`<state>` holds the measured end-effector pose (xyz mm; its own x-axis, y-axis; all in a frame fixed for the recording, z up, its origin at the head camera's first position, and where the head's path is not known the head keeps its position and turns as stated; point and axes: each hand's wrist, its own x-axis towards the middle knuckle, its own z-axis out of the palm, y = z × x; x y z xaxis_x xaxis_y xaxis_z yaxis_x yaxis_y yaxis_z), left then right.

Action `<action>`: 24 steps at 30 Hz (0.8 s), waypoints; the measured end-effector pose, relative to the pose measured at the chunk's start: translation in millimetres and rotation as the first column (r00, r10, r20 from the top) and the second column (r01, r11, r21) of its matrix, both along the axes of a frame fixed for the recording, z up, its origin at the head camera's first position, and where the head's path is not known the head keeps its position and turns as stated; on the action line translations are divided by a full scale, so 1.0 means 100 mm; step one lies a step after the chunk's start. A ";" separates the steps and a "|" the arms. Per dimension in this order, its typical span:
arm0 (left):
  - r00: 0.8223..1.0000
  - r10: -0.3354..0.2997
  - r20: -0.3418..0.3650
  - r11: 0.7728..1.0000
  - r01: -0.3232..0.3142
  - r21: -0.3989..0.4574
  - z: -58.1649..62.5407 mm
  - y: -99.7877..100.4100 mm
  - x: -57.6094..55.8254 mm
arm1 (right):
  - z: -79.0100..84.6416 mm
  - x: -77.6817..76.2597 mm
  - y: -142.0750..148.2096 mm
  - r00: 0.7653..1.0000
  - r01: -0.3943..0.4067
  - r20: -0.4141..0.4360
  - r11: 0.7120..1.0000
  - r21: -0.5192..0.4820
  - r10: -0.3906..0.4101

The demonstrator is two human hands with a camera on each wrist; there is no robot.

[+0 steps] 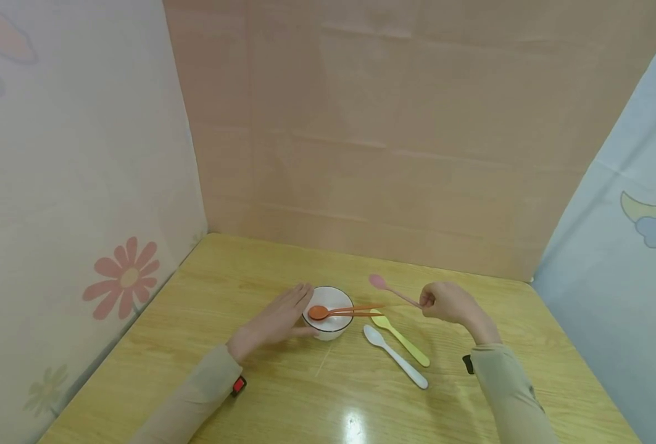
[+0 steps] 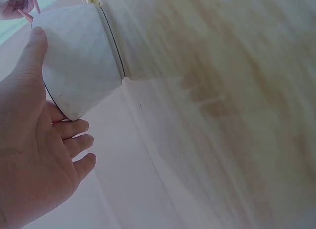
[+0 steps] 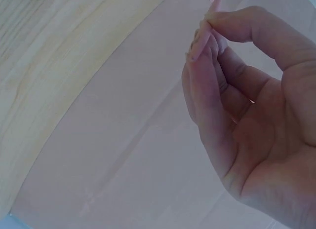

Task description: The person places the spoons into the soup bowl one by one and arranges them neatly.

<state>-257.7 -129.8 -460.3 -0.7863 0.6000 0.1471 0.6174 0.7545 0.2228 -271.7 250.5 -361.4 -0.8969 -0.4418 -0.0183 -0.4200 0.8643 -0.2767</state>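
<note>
A white bowl (image 1: 330,335) with a dark rim stands upright on the table. My left hand (image 1: 279,316) holds its left side, fingers along the far edge; in the left wrist view the thumb lies against the bowl's faceted wall (image 2: 74,51). Inside the bowl rest orange spoons (image 1: 319,312), with two handles jutting over the right rim. To the right, my right hand (image 1: 451,303) pinches a pink spoon (image 1: 400,296) by its handle end, its head pointing left, up toward the bowl's far side. The right wrist view shows thumb and forefinger meeting on the handle.
A yellow spoon (image 1: 408,346) and a white spoon (image 1: 397,357) lie side by side, slanted, right of the bowl. The wooden table (image 1: 250,265) is enclosed by a brown backdrop (image 1: 361,135) behind and printed cloth panels at both sides.
</note>
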 end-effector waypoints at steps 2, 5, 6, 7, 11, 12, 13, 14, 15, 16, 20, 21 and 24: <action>1.000 -0.001 0.000 1.000 0.001 0.005 0.00 0.00 0.00 | 0.02 -0.02 -0.01 1.000 -0.010 -0.007 1.000 0.009 0.010; 1.000 0.001 0.008 1.000 -0.001 0.009 0.00 0.00 0.00 | 0.05 -0.05 -0.03 1.000 -0.021 -0.014 1.000 0.019 0.021; 1.000 0.001 0.010 1.000 -0.001 0.010 0.00 0.01 0.00 | 0.06 -0.05 -0.04 1.000 -0.021 -0.014 0.999 0.025 0.022; 1.000 0.002 0.010 1.000 -0.002 0.010 0.00 0.01 0.00 | 0.07 -0.06 -0.05 1.000 -0.019 -0.011 0.999 0.029 0.019; 1.000 -0.001 0.003 1.000 0.001 0.013 0.00 0.02 -0.01 | 0.13 -0.06 -0.11 1.000 -0.009 -0.001 0.999 0.047 0.009; 1.000 -0.002 0.000 1.000 0.002 0.017 0.01 0.02 -0.01 | 0.14 -0.07 -0.13 1.000 -0.010 -0.002 0.999 0.052 0.010; 1.000 -0.003 -0.002 1.000 0.003 0.022 0.01 0.02 -0.01 | 0.15 -0.07 -0.14 1.000 -0.011 -0.001 0.998 0.055 0.011; 1.000 -0.004 -0.004 1.000 0.005 0.024 0.01 0.02 -0.01 | 0.16 -0.07 -0.15 1.000 -0.010 0.000 0.998 0.058 0.010; 1.000 -0.007 -0.008 1.000 0.007 0.025 0.01 0.02 -0.01 | 0.17 -0.08 -0.16 1.000 -0.013 -0.002 0.998 0.060 0.014; 1.000 -0.008 -0.009 1.000 0.008 0.028 0.01 0.02 -0.01 | 0.18 -0.08 -0.17 1.000 -0.017 -0.005 0.998 0.064 0.018; 1.000 -0.009 -0.009 1.000 0.009 0.026 0.00 0.02 -0.01 | 0.22 -0.09 -0.21 0.999 -0.037 -0.023 0.997 0.063 0.038; 1.000 -0.007 -0.007 1.000 0.007 0.022 0.00 0.02 -0.01 | 0.23 -0.09 -0.22 0.998 -0.048 -0.029 0.997 0.064 0.050; 1.000 0.002 0.001 1.000 -0.002 0.013 0.00 0.03 -0.01 | 0.25 -0.09 -0.25 0.998 -0.053 -0.039 0.996 0.067 0.056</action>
<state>-259.0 -126.7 -459.9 -0.7875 0.5967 0.1544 0.6159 0.7525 0.2332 -280.5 225.4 -336.2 -0.8721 -0.4892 -0.0129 -0.4769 0.8554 -0.2021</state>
